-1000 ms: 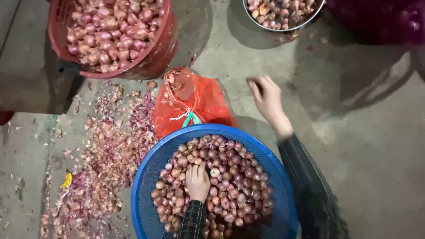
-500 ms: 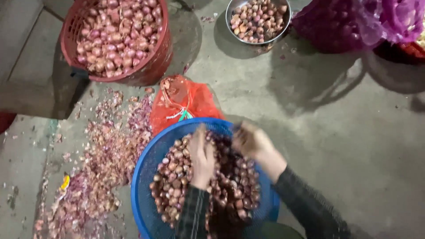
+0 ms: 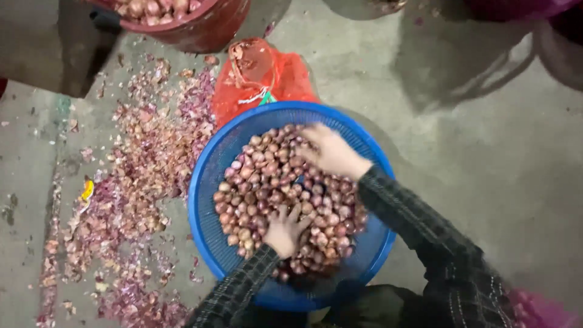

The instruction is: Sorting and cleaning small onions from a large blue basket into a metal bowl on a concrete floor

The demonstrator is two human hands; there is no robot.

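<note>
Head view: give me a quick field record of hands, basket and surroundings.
left hand: palm down on the shallots, near side of the pile
right hand: on the shallots, far side
blue basket: round mesh, on the concrete floor
red net bag: touching the basket's far rim
peel scraps: strewn left of the basket
red basket: top edge, holds shallots

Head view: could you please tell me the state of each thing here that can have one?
Blue basket: upright, partly filled with shallots.
Left hand: palm down in the shallots, fingers spread.
Right hand: resting on the shallots, whether gripping any is unclear.
Red mesh bag: open, slumped on the floor.
Red basket: holds shallots.
Peels: scattered on the floor.
</note>
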